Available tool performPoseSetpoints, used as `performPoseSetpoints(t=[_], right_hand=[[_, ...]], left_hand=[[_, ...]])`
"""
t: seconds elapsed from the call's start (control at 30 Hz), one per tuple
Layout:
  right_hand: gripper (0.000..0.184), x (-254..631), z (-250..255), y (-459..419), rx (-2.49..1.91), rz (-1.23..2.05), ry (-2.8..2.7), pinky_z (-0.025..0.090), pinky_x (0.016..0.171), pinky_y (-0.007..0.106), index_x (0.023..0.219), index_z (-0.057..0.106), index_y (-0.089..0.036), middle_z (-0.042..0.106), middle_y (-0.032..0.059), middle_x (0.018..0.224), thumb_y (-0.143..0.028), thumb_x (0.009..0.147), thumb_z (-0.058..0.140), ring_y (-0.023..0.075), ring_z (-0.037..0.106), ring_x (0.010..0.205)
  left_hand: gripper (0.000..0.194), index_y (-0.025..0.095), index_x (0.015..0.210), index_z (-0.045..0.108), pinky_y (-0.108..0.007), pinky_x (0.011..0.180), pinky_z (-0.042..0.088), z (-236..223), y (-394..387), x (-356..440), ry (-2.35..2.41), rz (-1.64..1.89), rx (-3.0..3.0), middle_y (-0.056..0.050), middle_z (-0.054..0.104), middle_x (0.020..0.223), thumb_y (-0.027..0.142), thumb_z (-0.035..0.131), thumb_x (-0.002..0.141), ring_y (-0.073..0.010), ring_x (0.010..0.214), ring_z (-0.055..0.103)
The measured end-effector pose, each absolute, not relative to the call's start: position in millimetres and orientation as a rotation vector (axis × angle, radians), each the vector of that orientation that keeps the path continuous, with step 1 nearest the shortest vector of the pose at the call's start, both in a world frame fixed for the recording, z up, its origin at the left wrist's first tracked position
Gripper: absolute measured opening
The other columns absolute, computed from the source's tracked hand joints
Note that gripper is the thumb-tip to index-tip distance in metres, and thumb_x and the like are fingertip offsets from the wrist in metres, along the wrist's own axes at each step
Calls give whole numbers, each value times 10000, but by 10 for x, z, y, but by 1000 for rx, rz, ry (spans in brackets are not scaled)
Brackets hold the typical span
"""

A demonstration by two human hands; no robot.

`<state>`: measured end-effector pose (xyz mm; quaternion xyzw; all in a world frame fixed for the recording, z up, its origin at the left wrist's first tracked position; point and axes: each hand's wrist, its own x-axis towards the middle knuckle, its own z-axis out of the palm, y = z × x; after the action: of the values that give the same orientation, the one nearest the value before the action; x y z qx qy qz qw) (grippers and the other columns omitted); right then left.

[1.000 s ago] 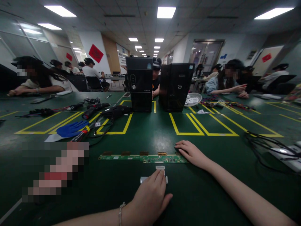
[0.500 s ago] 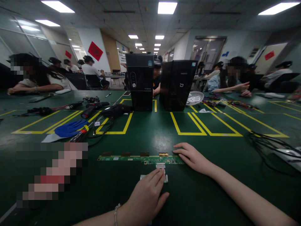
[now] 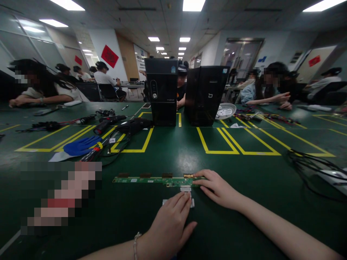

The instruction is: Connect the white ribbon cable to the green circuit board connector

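Note:
A long, narrow green circuit board [image 3: 151, 180] lies across the table in front of me. Several brown-gold flex tabs stand along its far edge. From its near edge comes a short white flat cable [image 3: 185, 188]. My left hand [image 3: 169, 220] lies palm down over that cable, fingers stretched out on it and thumb apart, hiding most of it. White material shows on both sides of the fingers. My right hand [image 3: 214, 187] rests with fingers spread over the board's right end, which it covers; its fingertips are beside the rightmost gold tab.
Two black computer towers [image 3: 164, 94] stand ahead. A blue work glove [image 3: 81, 145], a black power tool [image 3: 134, 124] and cables lie on the left. Black cables [image 3: 311, 173] lie at the right, a white basket [image 3: 226, 111] behind. Other people sit around. A pixelated patch covers the lower left.
My right hand has slid left along the board, now covering its right end. My left hand stays on the white cable. The view has shifted slightly.

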<state>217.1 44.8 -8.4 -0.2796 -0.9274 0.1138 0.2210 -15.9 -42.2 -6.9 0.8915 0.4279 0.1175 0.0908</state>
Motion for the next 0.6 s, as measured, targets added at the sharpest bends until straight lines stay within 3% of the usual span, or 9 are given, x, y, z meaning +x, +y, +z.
performPoseSetpoints(t=[0.6], right_hand=[[298,2260,-53,502,-763,504,-2657,327,1034,466,1232,575,-258,395,83,1324,-245,945,492,250,344,1236]], left_hand=[[610,131,1404,392,-437,1048,378,-98,-431,-171,1286,300,2614,-122,410,1455,476,462,906,-279,1313,389]])
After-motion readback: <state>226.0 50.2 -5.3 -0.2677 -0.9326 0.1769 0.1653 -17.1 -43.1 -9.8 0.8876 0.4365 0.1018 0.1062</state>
